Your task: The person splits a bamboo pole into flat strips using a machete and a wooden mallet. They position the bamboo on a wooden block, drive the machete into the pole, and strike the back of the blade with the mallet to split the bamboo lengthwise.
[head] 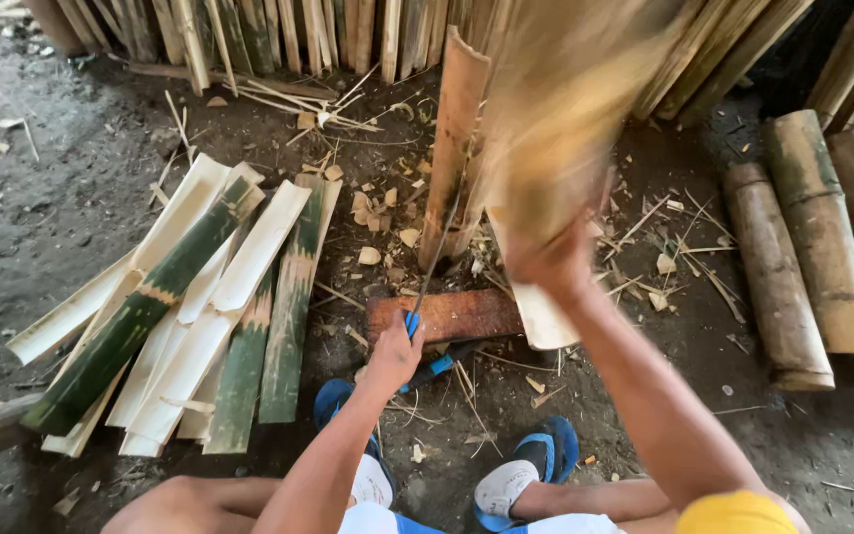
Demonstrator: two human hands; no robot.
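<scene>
A half-round bamboo piece stands upright on a reddish wooden block that lies on the dirt floor. A long thin blade is set against the near face of this piece, running down toward the block. The left hand is wrapped shut around the blade's blue handle, just at the near edge of the block. The right hand grips a thick bamboo club, raised above the block and blurred with motion, just right of the standing piece.

Left of the block, a good heap of split bamboo slats lies fanned out on the floor, some showing the pale inner face, some the green skin. That heap suggests a fair part of the splitting is done. Well to the right of the block, several whole round bamboo sections lie side by side, uncut, so plenty looks to be left. How deep the blade sits in the standing piece cannot be told; it seems only partly split.

Chips and splinters are scattered around the block. Beyond it, many upright slats lean along the back. On the near side of the block, the person's feet rest in blue sandals.
</scene>
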